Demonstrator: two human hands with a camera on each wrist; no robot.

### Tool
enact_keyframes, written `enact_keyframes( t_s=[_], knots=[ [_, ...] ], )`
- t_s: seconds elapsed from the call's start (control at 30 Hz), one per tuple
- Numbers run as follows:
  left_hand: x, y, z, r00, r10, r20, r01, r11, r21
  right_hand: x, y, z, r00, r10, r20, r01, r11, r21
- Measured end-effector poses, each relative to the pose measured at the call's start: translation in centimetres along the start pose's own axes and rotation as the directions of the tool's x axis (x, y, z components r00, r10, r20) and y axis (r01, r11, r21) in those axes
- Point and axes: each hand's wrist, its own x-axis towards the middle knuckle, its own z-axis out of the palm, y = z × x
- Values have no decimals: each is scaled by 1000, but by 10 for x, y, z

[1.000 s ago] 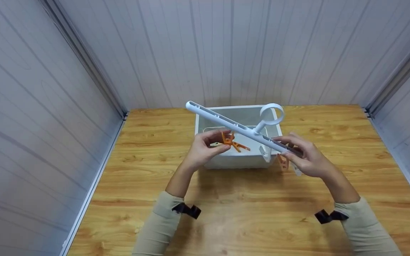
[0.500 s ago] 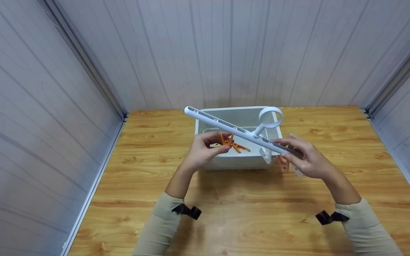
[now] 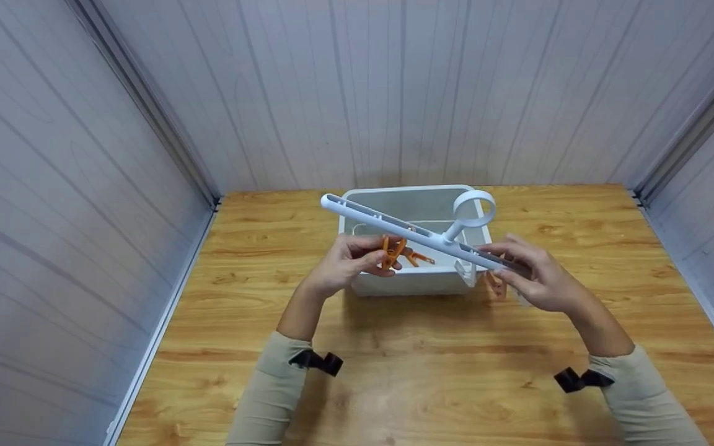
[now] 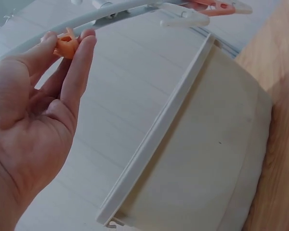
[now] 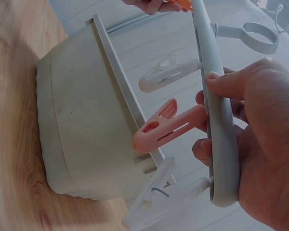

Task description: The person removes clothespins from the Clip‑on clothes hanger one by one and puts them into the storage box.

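Observation:
My left hand (image 3: 344,263) pinches an orange clothespin (image 3: 390,253) between thumb and fingertips, just below the bar of a white clip hanger (image 3: 394,224). The left wrist view shows the orange clip (image 4: 66,45) at the fingertips, close to the bar. My right hand (image 3: 533,272) grips the hanger near its right end, thumb on one side and fingers on the other. The hanger slants, its left end higher in the head view, with its ring (image 3: 474,208) up. From its right half hang a white clip (image 5: 168,77), a pink clip (image 5: 168,127) and another whitish clip (image 5: 164,197).
A white plastic bin (image 3: 409,285) stands on the wooden table (image 3: 419,371) beneath the hanger and the hands. Inside it, partly hidden, lies another orange clip (image 3: 420,257). Pale panelled walls (image 3: 369,93) enclose the table at the back and sides.
My left hand has drawn slightly left and down, turning the orange clothespin more upright. The hanger's left end has dipped a little; the right hand keeps its grip.

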Motion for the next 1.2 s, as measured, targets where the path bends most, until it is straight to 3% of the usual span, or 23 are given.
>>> enact_keyframes(
  t_s=[0.13,0.4,0.57,0.73,0.93,1.2],
  knots=[
    [-1,3,-2,999,-8,41,9,1000,-11,0,-1,0,1000,-9,10,9,1000,20],
    [-2,11,-2,998,-19,59,17,999,31,-1,0,-6,998,-32,60,27,997,72],
    [-2,12,-2,997,10,72,-17,996,93,-5,0,-7,995,4,96,-16,992,122],
    [-3,11,1,996,55,76,-64,990,122,-6,-1,-1,997,-24,77,12,987,159],
    [-3,10,10,996,81,26,-83,991,102,-5,-4,10,997,-69,-18,70,995,70],
    [-2,12,20,990,133,-47,-126,983,137,-5,-7,21,997,-59,-53,65,991,117]
  ],
)
